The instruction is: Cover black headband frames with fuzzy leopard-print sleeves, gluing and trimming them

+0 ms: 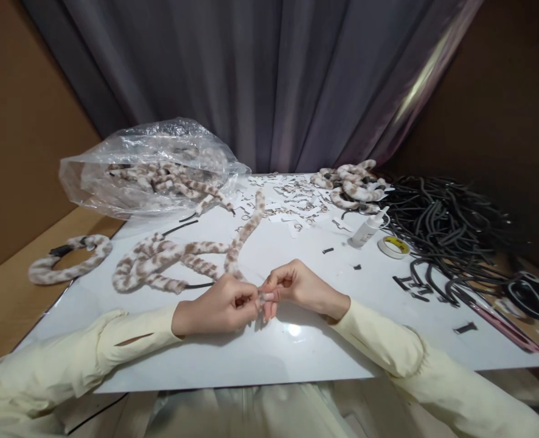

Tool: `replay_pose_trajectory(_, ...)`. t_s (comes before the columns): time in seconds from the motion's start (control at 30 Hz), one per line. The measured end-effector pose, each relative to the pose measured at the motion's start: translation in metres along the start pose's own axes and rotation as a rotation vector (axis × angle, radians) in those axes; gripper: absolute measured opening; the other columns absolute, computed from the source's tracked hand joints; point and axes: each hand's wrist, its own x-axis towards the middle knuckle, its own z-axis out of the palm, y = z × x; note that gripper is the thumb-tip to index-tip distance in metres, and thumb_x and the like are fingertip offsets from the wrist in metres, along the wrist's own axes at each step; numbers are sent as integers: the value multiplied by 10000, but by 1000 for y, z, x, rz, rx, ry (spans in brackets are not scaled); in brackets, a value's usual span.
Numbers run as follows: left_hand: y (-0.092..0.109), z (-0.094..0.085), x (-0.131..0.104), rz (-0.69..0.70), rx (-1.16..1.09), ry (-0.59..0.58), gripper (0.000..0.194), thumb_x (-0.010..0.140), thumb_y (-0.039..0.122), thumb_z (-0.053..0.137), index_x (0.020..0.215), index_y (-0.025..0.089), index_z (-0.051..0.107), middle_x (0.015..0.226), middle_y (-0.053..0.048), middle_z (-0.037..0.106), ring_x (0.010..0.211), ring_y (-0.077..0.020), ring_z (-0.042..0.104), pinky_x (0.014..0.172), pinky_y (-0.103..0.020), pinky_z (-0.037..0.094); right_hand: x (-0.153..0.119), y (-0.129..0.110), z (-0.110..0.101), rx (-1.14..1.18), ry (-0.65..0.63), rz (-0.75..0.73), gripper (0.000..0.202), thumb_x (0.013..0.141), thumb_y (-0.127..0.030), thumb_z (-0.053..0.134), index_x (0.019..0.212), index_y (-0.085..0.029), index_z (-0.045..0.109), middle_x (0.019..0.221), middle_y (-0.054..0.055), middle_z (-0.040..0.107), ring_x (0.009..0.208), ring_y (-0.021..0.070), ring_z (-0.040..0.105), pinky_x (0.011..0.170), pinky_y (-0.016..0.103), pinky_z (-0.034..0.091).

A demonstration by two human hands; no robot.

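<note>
Both hands meet above the front middle of the white table, fingertips pinched together. My left hand (226, 304) and my right hand (301, 286) share a small, clear, shiny piece (264, 298), too small to name, mostly covered by the fingers. Just beyond my left hand lie brown-and-white furry tubes (153, 261), with black cords (199, 285) poking out of some ends. One furry tube (246, 234) stretches away from the hands toward the back. On the left, a furry ring (93, 252) has its ends joined by a black part.
A clear plastic bag (160, 146) with furry tubes stands back left. Small metal rings and white tags (292, 198) are scattered at the back. On the right are finished-looking furry rings (358, 182), a glue bottle (367, 230), a tape roll (393, 247), black cords (438, 213) and scissors (529, 296).
</note>
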Motion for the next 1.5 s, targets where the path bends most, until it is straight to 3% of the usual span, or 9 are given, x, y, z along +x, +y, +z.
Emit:
replay_pose_trajectory(0.3, -1, -1, 1, -23, -14, -8, 252, 781, 104, 443, 564, 120, 571, 391, 36, 505, 340, -40, 425, 357, -121, 297, 0, 1, -5, 61, -103, 14, 240, 674, -295, 739, 670, -81, 631, 608, 66, 683, 577, 169, 670, 588, 293, 542)
replay_pose_trajectory(0.67, -2, -2, 0, -55, -34, -15, 284, 814, 154, 440, 558, 118, 557, 378, 31, 493, 338, -43, 429, 356, -121, 304, 0, 1, -5, 44, -96, -8, 219, 709, -282, 710, 705, -73, 646, 603, 62, 683, 571, 155, 667, 586, 277, 538)
replay_pose_trajectory(1.07, -1, 4, -1, 115, 98, 54, 243, 782, 106, 431, 565, 131, 538, 431, 35, 507, 357, -35, 376, 380, -135, 288, -1, 6, 6, -51, 36, -52, 271, 672, -345, 729, 652, -105, 603, 509, 19, 640, 462, 122, 608, 491, 235, 493)
replay_pose_trajectory(1.5, -3, 2, 0, 124, 98, 59, 260, 807, 146, 449, 564, 132, 540, 410, 44, 465, 354, -40, 385, 374, -134, 291, -1, 2, -1, -2, -63, 3, 291, 691, -360, 718, 730, -89, 621, 582, 46, 671, 552, 140, 654, 571, 264, 531)
